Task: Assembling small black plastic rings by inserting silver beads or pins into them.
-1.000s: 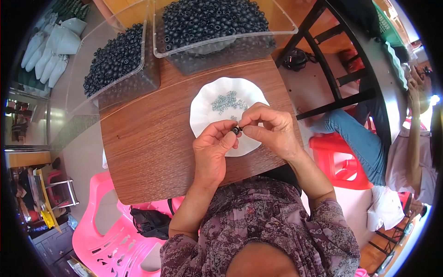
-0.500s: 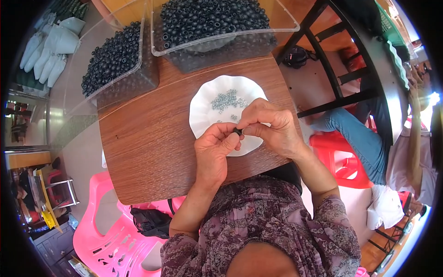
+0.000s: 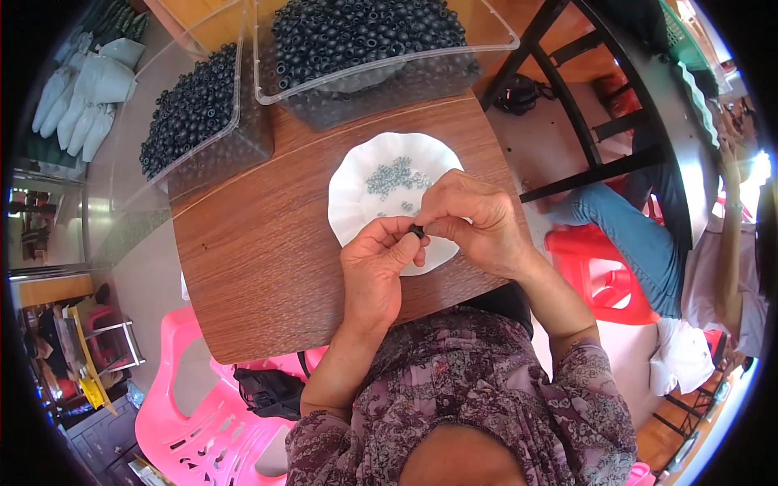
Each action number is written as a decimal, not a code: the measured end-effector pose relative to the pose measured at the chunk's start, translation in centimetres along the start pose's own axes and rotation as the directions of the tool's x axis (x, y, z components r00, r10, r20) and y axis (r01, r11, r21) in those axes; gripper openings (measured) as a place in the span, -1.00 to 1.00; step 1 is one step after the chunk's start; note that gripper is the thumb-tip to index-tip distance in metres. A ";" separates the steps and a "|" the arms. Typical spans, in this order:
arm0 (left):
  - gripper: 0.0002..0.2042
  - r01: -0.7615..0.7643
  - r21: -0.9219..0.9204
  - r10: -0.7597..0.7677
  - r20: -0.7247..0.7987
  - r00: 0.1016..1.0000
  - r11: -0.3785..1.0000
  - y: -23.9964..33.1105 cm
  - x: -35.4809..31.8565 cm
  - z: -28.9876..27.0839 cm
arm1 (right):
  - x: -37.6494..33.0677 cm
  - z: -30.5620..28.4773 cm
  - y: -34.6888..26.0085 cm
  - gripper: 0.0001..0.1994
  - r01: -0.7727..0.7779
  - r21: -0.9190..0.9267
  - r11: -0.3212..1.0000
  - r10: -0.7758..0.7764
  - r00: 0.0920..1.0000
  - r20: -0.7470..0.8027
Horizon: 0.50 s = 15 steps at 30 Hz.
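Observation:
Between the thumb and fingers of my left hand [image 3: 374, 267] is a small black round piece [image 3: 416, 231]. My right hand [image 3: 485, 223] meets it from the other side, thumb and forefinger pinched together at the piece's edge. Whatever lies between those right fingertips is too small to make out. Both hands are over the near part of a white scalloped plate [image 3: 347, 182]. On the plate lie many tiny pale grey-green pieces [image 3: 393, 176], mostly heaped in the middle, with a few loose ones nearer my fingers.
Two clear plastic bins [image 3: 389, 77] full of black ring-shaped pieces [image 3: 369, 36] stand along the far edge of the wooden table [image 3: 259, 267]. A pink chair [image 3: 194, 421] is at the near left. To the right are a black table frame [image 3: 600, 174], a red stool [image 3: 596, 263] and a seated person [image 3: 640, 243].
My hands keep nearly the same pinching pose at the black piece. The whole view has shifted slightly, with the bins and plate a little further left.

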<state>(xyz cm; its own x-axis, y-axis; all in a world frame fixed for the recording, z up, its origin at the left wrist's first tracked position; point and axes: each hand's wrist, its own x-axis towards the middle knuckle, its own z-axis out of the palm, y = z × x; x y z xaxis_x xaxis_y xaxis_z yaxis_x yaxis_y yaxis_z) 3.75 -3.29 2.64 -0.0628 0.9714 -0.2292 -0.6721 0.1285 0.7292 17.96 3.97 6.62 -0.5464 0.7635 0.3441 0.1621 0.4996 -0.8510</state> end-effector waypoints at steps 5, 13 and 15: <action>-0.85 0.057 -0.039 -0.059 -0.047 0.997 0.998 0.0 0.1 0.2 | -0.5 0.5 0.1 -0.81 -0.046 0.042 0.998 0.049 0.997 -0.054; -0.84 0.090 -0.104 -0.102 -0.115 0.988 0.990 -0.1 0.2 0.4 | -2.0 1.9 0.8 -0.70 -0.054 0.012 0.998 0.055 0.987 -0.149; -0.84 0.099 -0.096 -0.109 -0.111 0.988 0.991 0.2 0.2 0.8 | -2.0 2.3 0.9 -0.67 -0.022 -0.045 0.999 0.014 0.984 -0.177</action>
<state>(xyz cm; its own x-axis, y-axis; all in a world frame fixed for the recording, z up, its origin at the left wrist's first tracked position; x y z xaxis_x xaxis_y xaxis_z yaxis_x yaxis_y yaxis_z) 4.20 -2.93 3.22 -0.0707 0.9233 -0.3776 -0.7425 0.2041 0.6380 17.33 1.92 4.25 -0.3904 0.8306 0.3971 0.2110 0.5006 -0.8396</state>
